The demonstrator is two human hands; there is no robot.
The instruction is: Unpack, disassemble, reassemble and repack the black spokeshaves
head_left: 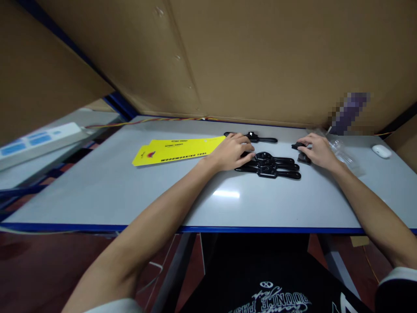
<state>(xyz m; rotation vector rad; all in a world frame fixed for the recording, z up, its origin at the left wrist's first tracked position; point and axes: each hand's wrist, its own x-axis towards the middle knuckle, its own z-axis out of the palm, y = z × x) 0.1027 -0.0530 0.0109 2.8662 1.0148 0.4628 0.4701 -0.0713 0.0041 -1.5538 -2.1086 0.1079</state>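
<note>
My left hand (232, 151) rests on the grey table (130, 191), its fingers over the left ends of a small stack of black two-handled woodworking tools (276, 167). Another black tool (262, 139) lies just behind that hand. My right hand (317, 150) pinches a small black part (298, 146) near the right end of the stack, with a second dark piece (304, 159) under its fingers. Clear plastic bags (340, 150) lie beneath and behind the right hand.
Yellow printed cards (172, 150) lie left of my left hand. A white mouse-like object (382, 151) sits at the far right. Cardboard walls (260, 56) close off the back and left. A cable (146, 121) runs along the rear edge. The blue table edge (260, 229) is nearest me.
</note>
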